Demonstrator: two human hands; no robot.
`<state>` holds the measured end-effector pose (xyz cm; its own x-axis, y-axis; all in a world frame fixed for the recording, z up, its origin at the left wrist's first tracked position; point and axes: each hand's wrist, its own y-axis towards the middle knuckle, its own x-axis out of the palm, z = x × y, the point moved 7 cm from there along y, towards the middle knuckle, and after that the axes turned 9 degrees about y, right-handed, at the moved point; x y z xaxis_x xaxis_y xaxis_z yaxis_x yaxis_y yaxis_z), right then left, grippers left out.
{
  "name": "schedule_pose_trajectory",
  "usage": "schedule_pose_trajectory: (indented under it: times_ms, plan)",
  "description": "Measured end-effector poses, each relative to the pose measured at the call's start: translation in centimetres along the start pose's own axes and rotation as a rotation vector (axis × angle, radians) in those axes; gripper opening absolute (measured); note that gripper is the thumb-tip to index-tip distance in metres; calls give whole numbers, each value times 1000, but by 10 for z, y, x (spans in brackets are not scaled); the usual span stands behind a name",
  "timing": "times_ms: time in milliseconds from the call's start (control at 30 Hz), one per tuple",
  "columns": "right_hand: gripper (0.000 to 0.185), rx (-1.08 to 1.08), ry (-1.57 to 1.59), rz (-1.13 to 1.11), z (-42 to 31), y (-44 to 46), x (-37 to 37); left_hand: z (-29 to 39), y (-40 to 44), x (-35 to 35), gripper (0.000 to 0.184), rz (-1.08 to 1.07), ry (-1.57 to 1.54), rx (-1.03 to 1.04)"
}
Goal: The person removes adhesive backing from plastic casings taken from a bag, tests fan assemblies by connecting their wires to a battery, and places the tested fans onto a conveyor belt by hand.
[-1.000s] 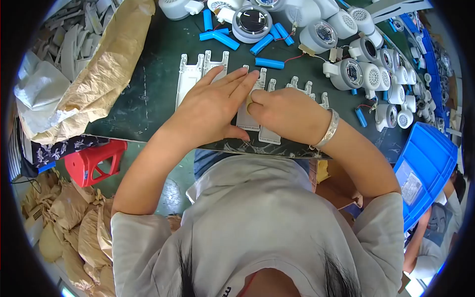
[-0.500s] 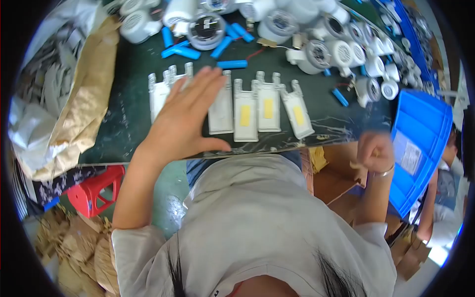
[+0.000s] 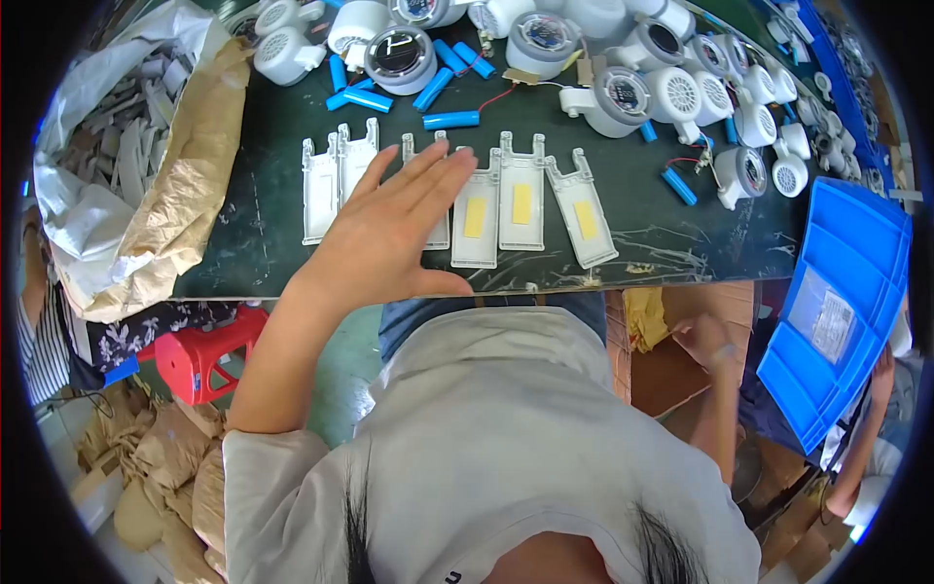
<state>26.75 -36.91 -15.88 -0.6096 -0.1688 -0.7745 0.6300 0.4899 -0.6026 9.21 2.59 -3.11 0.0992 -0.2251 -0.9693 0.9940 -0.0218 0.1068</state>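
My left hand [image 3: 389, 243] lies flat with its fingers spread over a row of white plastic covers, partly hiding some of them. Two plain white covers [image 3: 321, 200] stand to its left, and another sits partly under the fingers. Right of the hand, three covers carry yellow rectangular pads: one by the fingertips [image 3: 474, 248], a middle one [image 3: 522, 229] and a tilted one [image 3: 587, 243]. My right hand [image 3: 705, 339] is below the table edge, over an open cardboard box [image 3: 671, 375]. Its fingers look loosely bent and apart, with nothing visible in them.
White round lamp-like units [image 3: 623, 97] and blue cylindrical batteries [image 3: 452, 120] crowd the table's far side. A paper-lined bag [image 3: 209, 146] of scraps stands left. At right leans a blue bin [image 3: 846, 292]. Yellow sheets [image 3: 645, 316] are in the box; a red stool [image 3: 199, 365] stands lower left.
My right hand has dropped from near the table edge to over the cardboard box, and its fist has loosened. My left hand has moved slightly right over the covers. The view has shifted a little.
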Motion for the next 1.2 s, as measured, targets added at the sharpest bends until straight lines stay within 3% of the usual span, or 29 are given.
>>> schedule_pose_trajectory:
  times_ms: [33, 100, 133, 233, 500, 633, 733, 800, 900, 933, 1000, 1067, 1167, 1200]
  plan:
    - [8, -158, 67, -50, -55, -18, -36, 1, 1, 4, 103, -9, -28, 17]
    - [10, -654, 138, 451, -181, -53, -112, 2, 4, 12, 101, -41, -6, 20]
    - [18, -917, 192, 508, -234, -64, -132, 2, 6, 15, 99, -47, 9, 24]
    - [12, -1260, -4, 552, -328, -25, -118, -1, 9, 16, 95, -52, -17, -1]
    - [12, -1359, -406, 262, -372, 13, -71, -10, 5, 20, 90, 54, -102, 3]
    - [15, -1373, -420, 299, -371, 24, -68, -13, 5, 21, 93, 41, -150, -12]
    - [7, -1210, 304, 355, -346, 19, -137, -13, 5, 20, 101, 32, -125, -31]
    - [3, -969, 883, 173, -292, -1, -152, -12, 3, 20, 101, 6, -112, -31]
    - [5, -545, 1114, -99, -181, -36, -119, -7, 5, 8, 101, 95, -124, -3]
    - [6, -431, 1043, -220, -139, -36, -87, -4, 7, 2, 101, 152, -135, 8]
    - [7, -82, 637, 64, -67, -26, -37, 8, 15, 5, 97, 96, -107, 64]
    - [12, -355, -235, 255, 28, -7, 57, 19, 26, 12, 94, 39, -88, 129]
    - [19, -87, -285, 125, 51, 4, 50, 20, 43, 13, 88, 59, -47, 140]
    - [22, 110, 66, 79, -40, -14, -26, 23, 44, 16, 88, 39, -50, 145]
